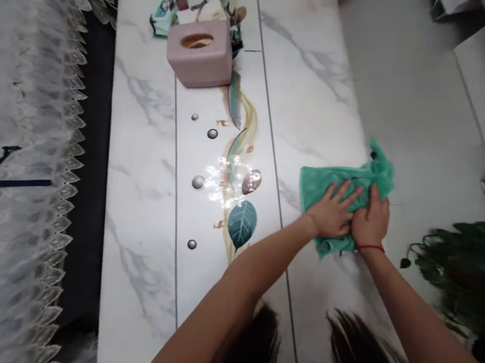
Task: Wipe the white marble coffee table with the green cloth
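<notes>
Both my hands are down on the green cloth (341,186), which lies on the right side of the marble tabletop (141,153), close to its right edge. My left hand (332,214) is spread flat, palm down, fingers fanned over the middle of the cloth, pressing, not pinching. My right hand (370,221) sits just beside it, touching it, w/ fingers curled into a bunched fold. I'd call that a loose clutch on the cloth, tho the fingertips are hidden under fabric so can't tell how tight. A red string sits round my right wrist.

The cloth is half flat, half bunched: the left part lies smooth on the marble, the far-right corner stands up in a crumple at the table edge, and a bit pokes out near my wrists.

Judging by the pose, the step in hand is wiping the top w/ the cloth, at the right-hand strip. Next move, as I read it, calls for keeping the palm flat, pressure even, and sweeping left toward the painted leaf strip (242,222) w/o letting the bunched end drag off the edge.

Far left on the table: a pink tissue box (199,55), well apart from the cloth, w/ some printed papers behind it. Lace-trimmed fabric (27,124) is at far left, a green plant (463,268) on the floor at right.
</notes>
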Motion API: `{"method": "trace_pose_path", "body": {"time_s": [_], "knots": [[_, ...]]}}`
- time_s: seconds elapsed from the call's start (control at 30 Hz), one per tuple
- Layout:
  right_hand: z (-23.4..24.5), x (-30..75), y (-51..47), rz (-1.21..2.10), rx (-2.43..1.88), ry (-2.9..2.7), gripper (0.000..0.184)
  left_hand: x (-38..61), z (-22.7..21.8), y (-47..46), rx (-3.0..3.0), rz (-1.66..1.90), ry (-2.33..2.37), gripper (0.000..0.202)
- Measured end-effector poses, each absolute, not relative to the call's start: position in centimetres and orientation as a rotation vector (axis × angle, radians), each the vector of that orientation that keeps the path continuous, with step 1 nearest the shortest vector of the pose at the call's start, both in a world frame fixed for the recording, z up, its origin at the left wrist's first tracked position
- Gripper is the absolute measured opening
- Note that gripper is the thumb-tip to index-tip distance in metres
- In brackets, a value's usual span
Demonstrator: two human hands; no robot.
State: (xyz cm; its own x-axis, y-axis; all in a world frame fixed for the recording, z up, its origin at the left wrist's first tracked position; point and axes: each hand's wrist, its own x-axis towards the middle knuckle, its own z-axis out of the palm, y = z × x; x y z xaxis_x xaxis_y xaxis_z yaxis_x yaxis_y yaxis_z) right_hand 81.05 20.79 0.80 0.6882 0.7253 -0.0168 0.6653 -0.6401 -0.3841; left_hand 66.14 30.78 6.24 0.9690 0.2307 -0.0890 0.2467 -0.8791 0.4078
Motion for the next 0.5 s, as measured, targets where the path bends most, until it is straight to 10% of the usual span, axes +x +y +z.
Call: {"method": "trace_pose_path", "body": {"time_s": [0.5], "knots": [[0.4,41.3,41.4,0.54,-1.797,-1.492,0.055,28.4,6.2,41.7,2.456,-0.118,1.196,0.093]]}}
